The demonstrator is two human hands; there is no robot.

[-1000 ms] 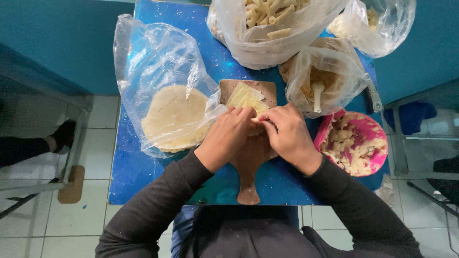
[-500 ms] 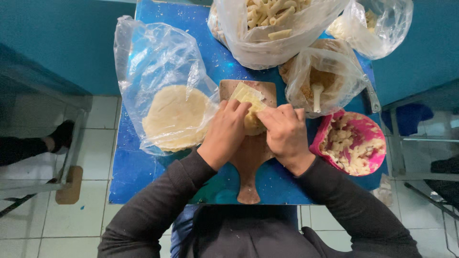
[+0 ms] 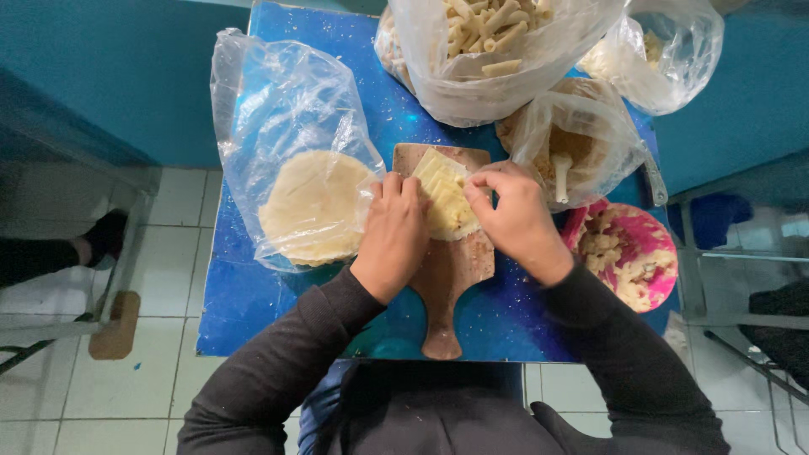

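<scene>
On the wooden board (image 3: 447, 253) at centre: folded pale dough sheet (image 3: 442, 202), both hands closed on it, left hand (image 3: 394, 232) at 9 o'clock, right hand (image 3: 510, 215) at 3. Best pinched evenly along the fold. Bagged dough rounds (image 3: 312, 206) at 9; pink bowl (image 3: 653, 244) at 3; blue worktop (image 3: 253, 303) beneath.

This is looking like a small food-preparation spot, perhaps a home kitchen or a street stall. A blue table (image 3: 278, 295) is standing against teal walls on a pale tiled floor (image 3: 152, 396). A wooden board (image 3: 447, 270) is lying mid-table, a bag of flat dough rounds (image 3: 308, 202) is sitting along its left edge, and bags of rolled pieces (image 3: 489, 42) are crowding the far edge.
</scene>
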